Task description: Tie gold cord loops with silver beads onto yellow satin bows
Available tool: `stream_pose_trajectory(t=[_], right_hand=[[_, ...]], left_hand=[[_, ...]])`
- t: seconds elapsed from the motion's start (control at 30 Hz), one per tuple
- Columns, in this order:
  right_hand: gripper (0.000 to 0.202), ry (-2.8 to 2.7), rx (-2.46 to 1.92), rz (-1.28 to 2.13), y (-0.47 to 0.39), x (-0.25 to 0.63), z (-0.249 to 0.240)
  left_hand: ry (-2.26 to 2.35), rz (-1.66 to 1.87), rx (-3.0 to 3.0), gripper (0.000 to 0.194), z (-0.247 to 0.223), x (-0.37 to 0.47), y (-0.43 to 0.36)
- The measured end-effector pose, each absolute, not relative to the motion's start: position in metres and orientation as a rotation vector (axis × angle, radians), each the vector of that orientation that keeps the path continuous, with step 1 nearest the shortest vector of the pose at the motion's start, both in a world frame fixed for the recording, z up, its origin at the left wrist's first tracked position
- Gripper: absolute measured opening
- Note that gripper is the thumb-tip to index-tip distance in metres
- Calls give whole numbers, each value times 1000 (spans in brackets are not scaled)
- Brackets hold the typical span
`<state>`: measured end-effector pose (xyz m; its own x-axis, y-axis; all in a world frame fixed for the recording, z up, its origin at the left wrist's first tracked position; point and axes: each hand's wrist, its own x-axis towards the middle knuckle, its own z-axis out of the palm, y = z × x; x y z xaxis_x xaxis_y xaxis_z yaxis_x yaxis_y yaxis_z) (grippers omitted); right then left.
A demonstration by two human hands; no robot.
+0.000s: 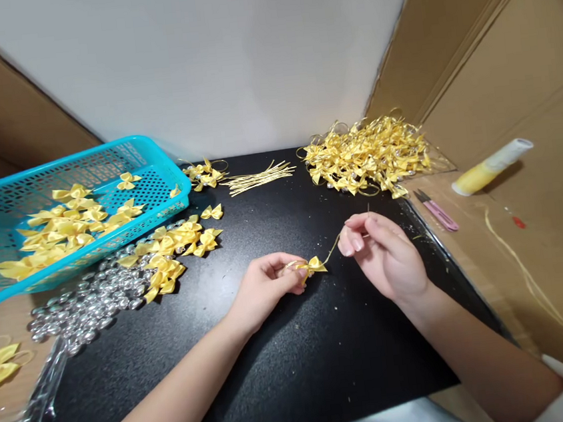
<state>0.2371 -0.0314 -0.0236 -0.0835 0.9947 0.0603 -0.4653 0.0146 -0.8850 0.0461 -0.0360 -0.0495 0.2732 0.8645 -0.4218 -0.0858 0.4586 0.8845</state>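
My left hand (276, 280) pinches a small yellow satin bow (316, 265) just above the black table, with a bit of gold cord showing at the fingertips. From the bow a thin yellow thread (332, 249) runs up to my right hand (383, 247), whose thumb and forefinger are closed on it. A thin, needle-like tip pokes up above those fingers, too fine to make out surely. Left of my hands, loose yellow bows (165, 273) lie beside a heap of clear, shiny beads (90, 301).
A blue plastic basket (155, 158) with yellow bows stands at left. Cut gold cords (260, 177) lie at the back, near a large pile of finished-looking bows with loops (366, 155). Pink-handled snips (440, 214) and a thread cone (491, 167) are at right.
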Motion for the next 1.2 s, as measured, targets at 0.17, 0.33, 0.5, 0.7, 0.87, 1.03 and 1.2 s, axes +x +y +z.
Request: stream_pose_trajectory(t=[0.17,0.33,0.5,0.7,0.87,1.03,1.2], right_hand=[[14,-907,-730,1476,-32,237,-24],[14,-896,-732,1474,-31,239,-24],[11,-832,-662,1513,-30,243,-15],[11,-878,-646,1495,-31,242,-17],[16,-1071,-760,1347,-32,241,-27],[17,-1323,-813,1197,-34,240,-36],[19,-1419,-739,1278,-40,236,-36]], left_hand=[[1133,759,872,22,-50,48,-37],[1170,760,939,18,-50,49,-38],[1228,762,999,12,-50,48,-36],[1346,754,1079,11,-51,43,-31],[1396,746,1234,23,-54,37,-29],[1539,1062,1552,41,-56,34,-30],[1333,1215,2022,20,-48,37,-39]])
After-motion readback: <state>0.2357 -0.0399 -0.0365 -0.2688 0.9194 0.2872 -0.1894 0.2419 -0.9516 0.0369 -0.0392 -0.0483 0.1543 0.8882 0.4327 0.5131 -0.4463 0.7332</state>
